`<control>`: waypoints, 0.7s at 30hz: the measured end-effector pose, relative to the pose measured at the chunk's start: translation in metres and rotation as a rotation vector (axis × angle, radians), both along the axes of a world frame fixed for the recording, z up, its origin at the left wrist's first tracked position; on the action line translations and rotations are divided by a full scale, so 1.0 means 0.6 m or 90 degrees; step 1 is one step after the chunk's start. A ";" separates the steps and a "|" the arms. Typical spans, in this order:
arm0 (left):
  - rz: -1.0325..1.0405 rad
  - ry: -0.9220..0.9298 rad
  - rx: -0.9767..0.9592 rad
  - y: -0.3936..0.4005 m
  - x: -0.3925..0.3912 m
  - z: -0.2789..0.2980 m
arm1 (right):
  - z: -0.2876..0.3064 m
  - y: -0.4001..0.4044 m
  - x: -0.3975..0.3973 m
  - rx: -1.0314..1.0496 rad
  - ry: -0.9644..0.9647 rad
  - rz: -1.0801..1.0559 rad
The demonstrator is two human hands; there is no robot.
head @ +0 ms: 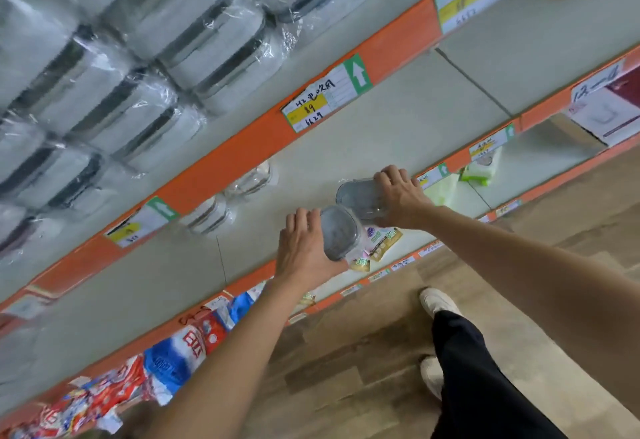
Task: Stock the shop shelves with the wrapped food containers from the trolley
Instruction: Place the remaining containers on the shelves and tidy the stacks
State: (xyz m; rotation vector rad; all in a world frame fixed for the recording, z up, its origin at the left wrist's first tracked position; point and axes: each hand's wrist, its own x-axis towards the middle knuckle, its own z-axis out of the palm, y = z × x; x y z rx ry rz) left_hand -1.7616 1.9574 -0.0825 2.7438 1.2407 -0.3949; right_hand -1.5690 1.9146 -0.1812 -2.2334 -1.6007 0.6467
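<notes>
Each hand grips one small, rounded, film-wrapped grey container over the pale middle shelf, left hand on the nearer container, right hand on the farther container; likely light, rigid, slippery, best clasped round the sides.

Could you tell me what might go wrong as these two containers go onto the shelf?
Each hand grips its own container, left hand and right hand, so neither container has a second hand supporting it; the glossy wrap may slip. The right container is tilted above the shelf and could land unevenly.
</notes>
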 end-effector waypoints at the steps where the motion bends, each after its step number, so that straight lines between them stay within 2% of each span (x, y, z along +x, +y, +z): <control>1: -0.011 -0.014 0.014 -0.012 0.001 0.015 | 0.019 -0.019 0.005 0.003 0.002 0.010; 6: -0.059 -0.108 0.102 -0.048 0.009 0.101 | 0.147 -0.091 0.050 0.052 -0.063 0.047; 13: -0.023 -0.311 0.223 -0.052 0.039 0.256 | 0.345 -0.174 0.114 0.136 -0.139 0.021; 17: -0.027 -0.339 0.253 -0.043 0.061 0.328 | 0.432 -0.187 0.136 0.252 -0.136 -0.025; 21: -0.022 -0.344 0.264 -0.026 0.067 0.374 | 0.487 -0.177 0.151 0.306 -0.155 -0.032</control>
